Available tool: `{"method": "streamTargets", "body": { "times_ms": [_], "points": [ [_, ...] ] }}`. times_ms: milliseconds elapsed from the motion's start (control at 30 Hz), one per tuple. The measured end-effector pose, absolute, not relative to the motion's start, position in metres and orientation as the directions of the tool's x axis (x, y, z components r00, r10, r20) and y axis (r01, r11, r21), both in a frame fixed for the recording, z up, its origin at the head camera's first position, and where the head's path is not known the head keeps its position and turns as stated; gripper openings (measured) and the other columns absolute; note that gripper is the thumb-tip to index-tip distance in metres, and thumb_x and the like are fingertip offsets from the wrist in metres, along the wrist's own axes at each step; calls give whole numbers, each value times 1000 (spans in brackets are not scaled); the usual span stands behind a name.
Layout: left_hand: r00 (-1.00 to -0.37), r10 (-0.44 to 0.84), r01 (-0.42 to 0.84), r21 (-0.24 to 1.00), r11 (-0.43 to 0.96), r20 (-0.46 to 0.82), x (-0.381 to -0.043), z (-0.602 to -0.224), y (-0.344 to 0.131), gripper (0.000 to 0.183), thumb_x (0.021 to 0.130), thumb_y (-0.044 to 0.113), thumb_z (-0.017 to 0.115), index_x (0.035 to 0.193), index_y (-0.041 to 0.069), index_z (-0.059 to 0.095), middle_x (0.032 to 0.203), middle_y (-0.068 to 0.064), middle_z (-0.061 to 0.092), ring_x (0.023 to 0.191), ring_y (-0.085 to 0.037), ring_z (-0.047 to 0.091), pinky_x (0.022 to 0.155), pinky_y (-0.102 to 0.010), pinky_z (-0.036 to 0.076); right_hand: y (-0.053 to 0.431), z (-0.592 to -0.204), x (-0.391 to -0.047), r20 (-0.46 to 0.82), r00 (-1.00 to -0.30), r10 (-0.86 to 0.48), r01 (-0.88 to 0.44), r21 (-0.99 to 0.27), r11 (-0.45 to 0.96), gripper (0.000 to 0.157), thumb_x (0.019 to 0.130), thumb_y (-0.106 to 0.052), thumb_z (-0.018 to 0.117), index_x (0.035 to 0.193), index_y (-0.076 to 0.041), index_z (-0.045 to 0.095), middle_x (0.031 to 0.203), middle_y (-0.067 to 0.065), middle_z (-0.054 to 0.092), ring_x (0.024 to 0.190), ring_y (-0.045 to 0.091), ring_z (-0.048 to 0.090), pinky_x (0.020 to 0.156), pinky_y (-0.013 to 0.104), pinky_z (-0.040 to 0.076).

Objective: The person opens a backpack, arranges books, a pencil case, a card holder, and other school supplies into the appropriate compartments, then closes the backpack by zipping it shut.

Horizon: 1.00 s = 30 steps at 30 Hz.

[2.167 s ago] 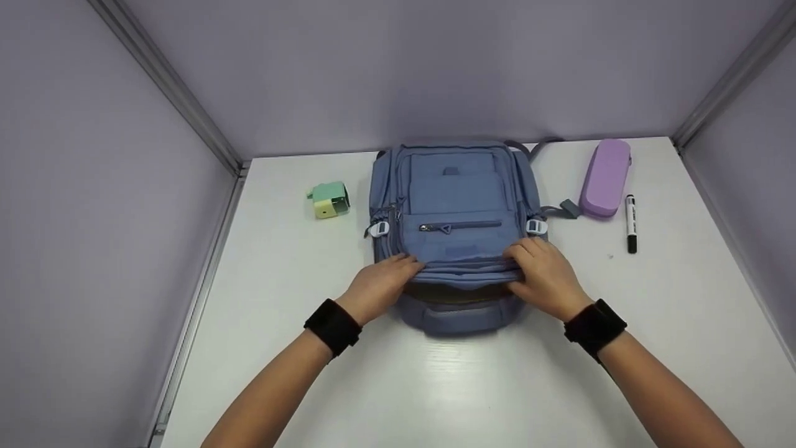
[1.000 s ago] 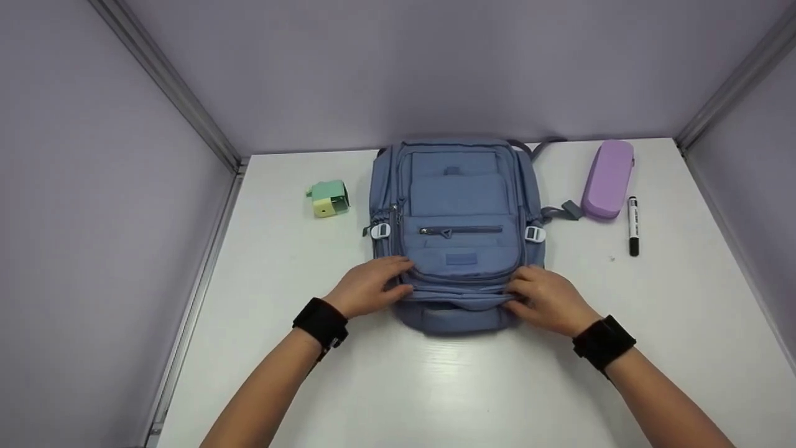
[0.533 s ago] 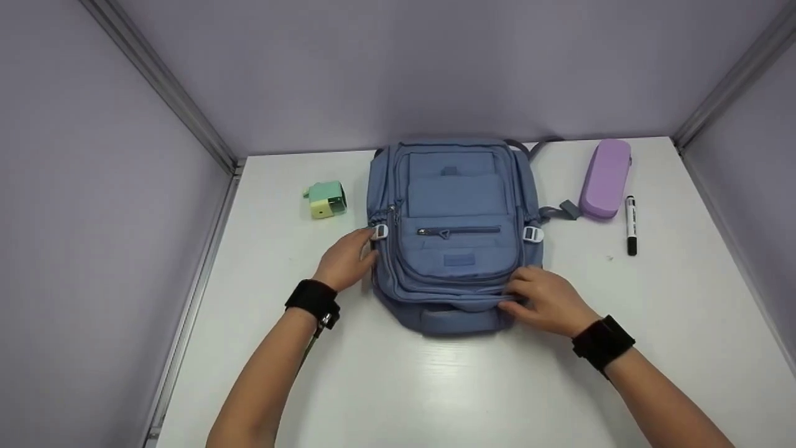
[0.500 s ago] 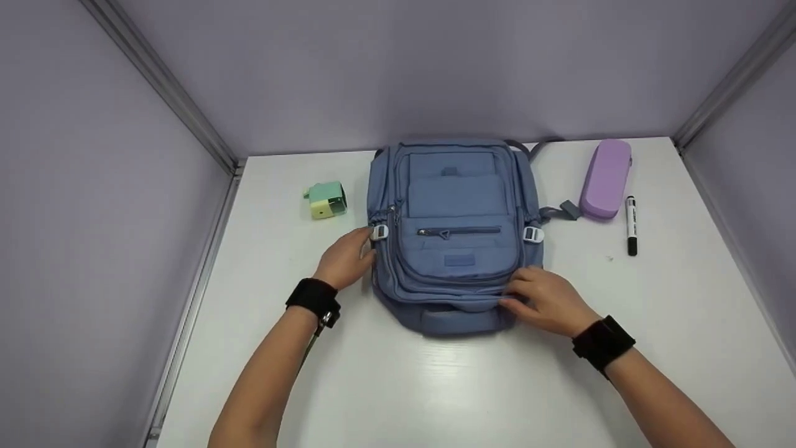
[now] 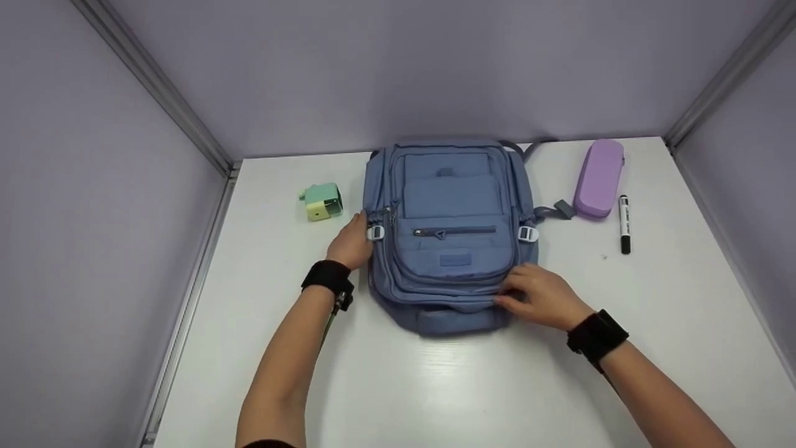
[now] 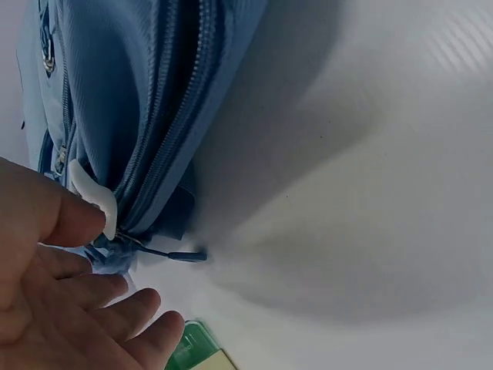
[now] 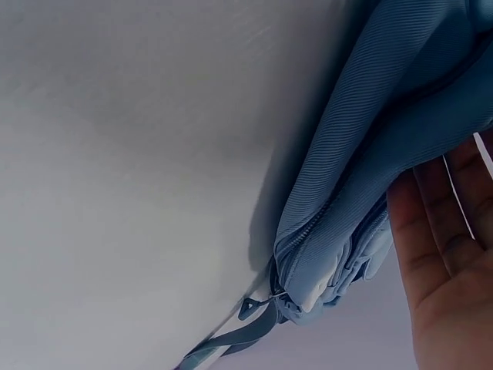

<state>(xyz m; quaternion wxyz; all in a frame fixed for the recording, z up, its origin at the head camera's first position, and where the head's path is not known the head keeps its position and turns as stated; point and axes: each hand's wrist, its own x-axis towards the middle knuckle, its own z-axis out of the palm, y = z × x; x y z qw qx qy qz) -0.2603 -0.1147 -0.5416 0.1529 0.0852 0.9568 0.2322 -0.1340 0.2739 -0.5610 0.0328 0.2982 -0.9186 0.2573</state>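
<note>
A blue backpack (image 5: 454, 199) lies flat on the white table, front face up, its carry handle (image 5: 463, 320) toward me. Along its left side my left hand (image 5: 352, 244) reaches to the white strap buckle (image 5: 375, 233). In the left wrist view the thumb is at that buckle, the other fingers (image 6: 127, 314) are loosely bent, and a zipper pull (image 6: 187, 255) hangs just beyond them. An unzipped gap runs down that side. My right hand (image 5: 547, 297) pinches the bag's lower right edge between thumb and fingers; the right wrist view shows its fingers (image 7: 420, 231) against the fabric, thumb hidden.
A green and yellow pencil sharpener (image 5: 321, 201) stands left of the bag, close to my left hand. To the right lie a purple pencil case (image 5: 599, 178) and a black-capped marker (image 5: 624, 224). A loose strap end (image 5: 563, 210) reaches toward the case. Walls enclose the table.
The bag's lifted top flap has come down over its opening. My left hand has let go of that edge and moved up the left side to the buckle. The right hand stays at the lower right.
</note>
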Motion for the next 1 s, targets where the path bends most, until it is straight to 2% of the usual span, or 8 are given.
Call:
{"method": "streamTargets", "body": {
  "times_ms": [167, 300, 433, 567, 733, 1000],
  "points": [
    [-945, 171, 38, 428, 903, -277, -263, -549, -118, 61, 101, 6, 44, 159, -3, 26, 148, -25, 51, 134, -40, 52, 110, -47, 41, 271, -556, -138, 148, -826, -544, -542, -473, 694, 21, 93, -43, 75, 91, -22, 75, 88, -10, 62, 86, 11, 56, 74, 35, 49],
    [-959, 149, 40, 403, 914, -242, -264, -552, -117, 50, 104, 7, 44, 153, 3, 44, 140, -22, 59, 126, -42, 56, 106, -50, 44, 272, -549, -143, 114, -826, -551, -530, -486, 695, 21, 93, -44, 74, 89, -23, 74, 87, -12, 61, 85, 11, 57, 74, 35, 49],
    [-971, 131, 43, 393, 918, -202, -267, -551, -114, 39, 103, 8, 46, 140, 5, 58, 131, -21, 65, 120, -42, 60, 101, -52, 47, 270, -536, -152, 133, -823, -552, -538, -494, 683, 21, 96, -41, 72, 90, -21, 75, 86, -13, 61, 82, 12, 60, 74, 36, 50],
    [-977, 104, 19, 406, 914, -188, -268, -552, -112, 34, 102, 6, 48, 133, 4, 63, 124, -20, 68, 114, -41, 64, 96, -52, 50, 253, -517, -167, 167, -809, -563, -567, -476, 673, 18, 97, -35, 71, 93, -19, 77, 88, -8, 65, 85, 16, 64, 77, 39, 52],
    [-978, 82, -9, 432, 902, -190, -267, -553, -112, 31, 102, 6, 49, 127, 1, 67, 120, -21, 68, 110, -38, 65, 94, -50, 51, 215, -495, -186, 141, -778, -612, -602, -446, 662, 17, 99, -31, 69, 99, -16, 78, 96, -3, 69, 94, 20, 66, 81, 41, 53],
    [-985, 64, -6, 404, 915, -160, -264, -550, -110, 28, 102, 7, 50, 120, -1, 70, 114, -22, 67, 105, -36, 65, 92, -47, 52, 154, -491, -215, 89, -730, -678, -652, -389, 650, 21, 102, -23, 65, 115, -11, 76, 113, 5, 71, 110, 27, 64, 96, 44, 51]
  ]
}}
